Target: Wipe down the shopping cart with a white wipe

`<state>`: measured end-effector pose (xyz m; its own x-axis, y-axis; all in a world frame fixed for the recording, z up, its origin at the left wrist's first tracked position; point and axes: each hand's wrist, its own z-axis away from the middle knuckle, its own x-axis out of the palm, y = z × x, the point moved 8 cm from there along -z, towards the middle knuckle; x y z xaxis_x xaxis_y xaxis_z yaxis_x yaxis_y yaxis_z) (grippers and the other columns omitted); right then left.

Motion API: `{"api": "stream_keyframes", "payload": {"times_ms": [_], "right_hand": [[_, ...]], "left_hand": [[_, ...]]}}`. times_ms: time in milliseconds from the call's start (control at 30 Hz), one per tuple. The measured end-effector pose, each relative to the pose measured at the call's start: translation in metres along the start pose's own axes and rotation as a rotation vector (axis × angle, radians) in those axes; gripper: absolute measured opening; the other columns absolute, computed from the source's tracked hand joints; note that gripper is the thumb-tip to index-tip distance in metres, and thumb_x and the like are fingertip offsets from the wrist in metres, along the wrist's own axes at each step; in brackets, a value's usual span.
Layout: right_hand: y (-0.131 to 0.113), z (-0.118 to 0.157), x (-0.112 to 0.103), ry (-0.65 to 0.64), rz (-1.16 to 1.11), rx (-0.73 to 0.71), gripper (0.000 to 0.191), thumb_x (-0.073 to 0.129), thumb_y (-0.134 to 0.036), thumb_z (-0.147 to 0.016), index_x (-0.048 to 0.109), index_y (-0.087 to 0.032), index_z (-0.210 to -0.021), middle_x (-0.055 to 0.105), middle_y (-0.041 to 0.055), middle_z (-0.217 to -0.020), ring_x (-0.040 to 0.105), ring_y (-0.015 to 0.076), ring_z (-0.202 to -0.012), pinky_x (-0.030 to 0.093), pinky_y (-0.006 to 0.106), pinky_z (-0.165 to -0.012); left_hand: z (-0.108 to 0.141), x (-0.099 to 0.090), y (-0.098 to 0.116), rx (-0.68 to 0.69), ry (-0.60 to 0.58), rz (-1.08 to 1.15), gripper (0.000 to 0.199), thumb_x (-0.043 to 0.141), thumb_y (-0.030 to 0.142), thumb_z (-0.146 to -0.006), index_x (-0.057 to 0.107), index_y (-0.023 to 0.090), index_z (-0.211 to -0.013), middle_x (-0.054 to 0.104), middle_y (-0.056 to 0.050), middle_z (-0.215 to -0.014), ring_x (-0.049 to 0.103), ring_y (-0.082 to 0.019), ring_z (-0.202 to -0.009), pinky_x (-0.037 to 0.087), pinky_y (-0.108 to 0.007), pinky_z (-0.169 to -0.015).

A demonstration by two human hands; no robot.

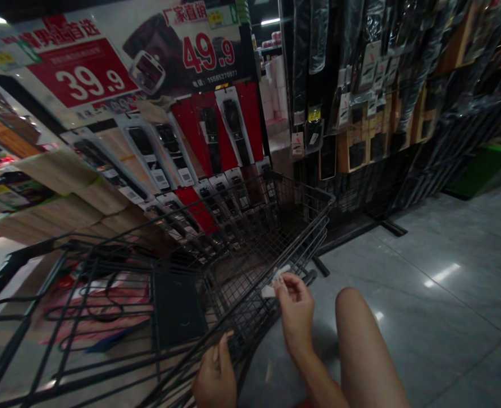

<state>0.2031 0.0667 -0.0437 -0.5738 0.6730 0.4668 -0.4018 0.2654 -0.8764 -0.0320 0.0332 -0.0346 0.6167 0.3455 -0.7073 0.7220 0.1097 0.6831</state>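
My left hand [215, 371] grips a wire of the dark shopping cart [250, 238] at its right side, low in the view. My right hand [295, 303] is beside the cart's right rim and pinches a small white tag or slip of paper [276, 281] between the fingertips. My bare knee [355, 317] shows to the right of that hand. Inside the cart lie a pink and red package [106, 306] and a dark flat item [178, 309].
A display of packaged belts [208, 141] with red price signs 39.9 [84, 79] and 49.9 [208, 51] stands behind the cart. A black rack of hanging belts [361, 102] is ahead on the right. Grey tiled floor [446, 283] stretches to the right.
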Motion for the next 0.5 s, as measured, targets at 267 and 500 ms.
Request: {"api": "stream_keyframes", "payload": {"times_ms": [267, 500], "right_hand": [[-0.019, 0.027, 0.012, -0.121, 0.345, -0.482, 0.018, 0.056, -0.019, -0.084, 0.067, -0.021, -0.098, 0.054, 0.0101, -0.112, 0.059, 0.0193, -0.099, 0.049, 0.037, -0.087], [0.008, 0.011, -0.002, -0.149, 0.437, -0.529, 0.017, 0.052, -0.012, -0.084, 0.066, -0.02, -0.085, 0.06, 0.0065, -0.094, 0.06, 0.0165, -0.087, 0.05, 0.03, -0.075]], "left_hand": [[-0.01, 0.0, -0.013, -0.114, -0.121, 0.02, 0.033, 0.046, 0.051, -0.082, 0.065, 0.024, -0.088, 0.073, -0.004, -0.091, 0.066, -0.021, -0.093, 0.052, -0.029, -0.082], [0.022, 0.002, -0.014, -0.076, -0.061, 0.038, 0.037, 0.04, 0.045, -0.088, 0.057, 0.023, -0.112, 0.068, -0.005, -0.107, 0.063, -0.012, -0.054, 0.053, -0.023, -0.049]]}}
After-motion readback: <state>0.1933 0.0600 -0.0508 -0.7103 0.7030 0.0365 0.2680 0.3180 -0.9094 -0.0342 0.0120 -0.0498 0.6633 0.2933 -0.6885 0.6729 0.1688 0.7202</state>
